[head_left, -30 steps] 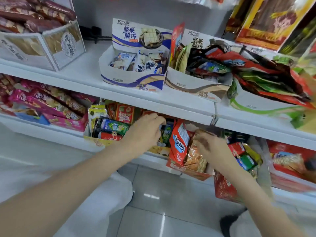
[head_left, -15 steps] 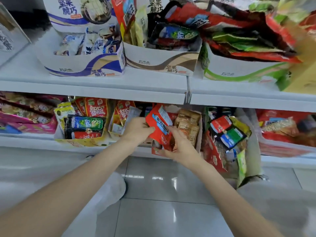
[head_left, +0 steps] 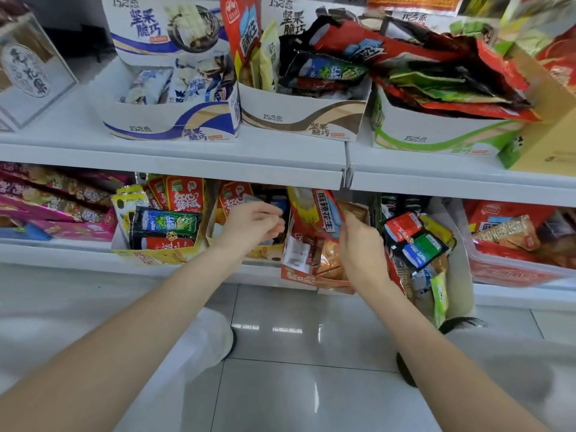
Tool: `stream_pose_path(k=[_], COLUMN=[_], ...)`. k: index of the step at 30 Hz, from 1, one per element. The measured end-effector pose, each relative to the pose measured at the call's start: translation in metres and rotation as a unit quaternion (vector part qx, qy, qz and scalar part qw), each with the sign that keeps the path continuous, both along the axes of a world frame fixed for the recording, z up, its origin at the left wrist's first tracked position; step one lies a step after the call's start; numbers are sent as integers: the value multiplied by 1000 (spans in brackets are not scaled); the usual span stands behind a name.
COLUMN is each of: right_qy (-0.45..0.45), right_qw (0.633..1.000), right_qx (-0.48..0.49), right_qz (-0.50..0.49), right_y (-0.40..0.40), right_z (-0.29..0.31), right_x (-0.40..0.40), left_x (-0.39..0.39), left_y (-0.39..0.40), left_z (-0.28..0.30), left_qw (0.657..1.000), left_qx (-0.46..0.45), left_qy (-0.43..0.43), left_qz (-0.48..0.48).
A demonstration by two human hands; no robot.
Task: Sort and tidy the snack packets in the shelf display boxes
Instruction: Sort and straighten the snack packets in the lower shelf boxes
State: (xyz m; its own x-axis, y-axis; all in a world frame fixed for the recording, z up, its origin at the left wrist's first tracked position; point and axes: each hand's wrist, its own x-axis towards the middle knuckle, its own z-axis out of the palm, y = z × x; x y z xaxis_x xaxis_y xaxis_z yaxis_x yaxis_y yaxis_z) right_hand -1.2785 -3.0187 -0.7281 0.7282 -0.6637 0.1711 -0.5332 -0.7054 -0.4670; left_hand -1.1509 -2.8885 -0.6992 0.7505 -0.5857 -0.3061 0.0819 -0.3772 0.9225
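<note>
Right now a red snack packet with a blue label (head_left: 324,213) stands upright at the front of the red display box (head_left: 307,277) on the lower shelf (head_left: 62,260), held there by the right hand (head_left: 363,247), whose fingers curl round its right edge. Below it in the same box lie orange-brown packets (head_left: 330,260). The left hand (head_left: 251,224) hovers just left of it over the middle yellow box (head_left: 261,252), fingers loosely curled; whether it pinches anything I cannot tell.

Judging by this, the step in hand is sorting one misplaced packet: it looks lifted out of the red box and not yet assigned a home. A matching red packet (head_left: 241,26) stands in the brown-striped box (head_left: 299,120) on the upper shelf (head_left: 187,157), so the next move probably calls for raising this one clear of the shelf lip and slotting it upright beside its twin, without dragging neighbouring packets along.

Further left sit a yellow box of green and red packets (head_left: 162,232) and pink packets (head_left: 53,210); to the right, a tilted box of mixed packets (head_left: 417,244).
</note>
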Motion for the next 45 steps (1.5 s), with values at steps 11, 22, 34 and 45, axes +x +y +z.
stream_pose_path(k=[11,22,34,45], right_qy=[-50,-75,131,-193], right_qw=[999,997,991,931], right_qx=[-16,1,-28,242], right_qz=[1,4,-29,194], right_y=[-13,-17,9,49], right_z=[7,15,19,160], right_x=[-40,-70,-34,46], left_x=[-14,-1,13,43], left_y=[-8,-15,55,51], left_z=[-42,-23,86,134], left_qw=[860,985,992,985], left_qx=[214,95,26,-156], left_qy=[-352,-143,-121,-60], left_qz=[-301,-30,-37,39])
